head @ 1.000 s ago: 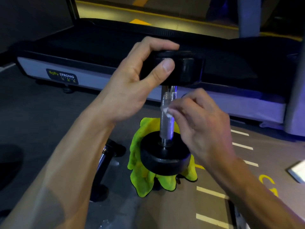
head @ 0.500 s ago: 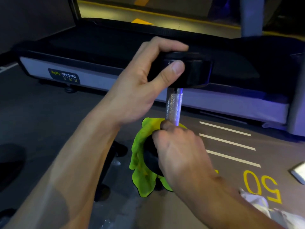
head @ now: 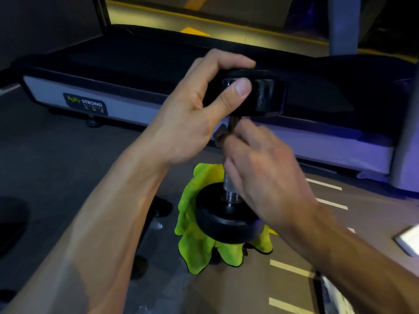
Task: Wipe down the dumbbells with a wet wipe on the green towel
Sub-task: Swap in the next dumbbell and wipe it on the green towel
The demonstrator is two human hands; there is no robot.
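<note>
A person is standing a dumbbell [head: 229,214] on end over a green towel [head: 197,243] that is lying crumpled on the floor [head: 56,173]. The dumbbell's lower black weight is sitting on the towel, and its metal handle is rising straight up to the upper black weight.

The left hand [head: 195,114] is gripping the upper weight from the side, with the fingers curling over its top edge and the thumb pressing against its rim, holding the dumbbell upright.

The right hand [head: 265,168] is closing around the upper part of the handle, just under the top weight, with the fingers bent round the bar. A small pale scrap, which looks like the wet wipe [head: 221,131], is showing between the fingertips and the bar, though motion blur is making it hard to tell exactly.

Behind the hands, a treadmill [head: 127,107] with a dark belt and a grey side rail is stretching across the view. A second dumbbell [head: 147,241] is lying on the floor to the left of the towel, partly hidden by the left forearm. Pale stripes [head: 290,268] are marking the floor to the right.
</note>
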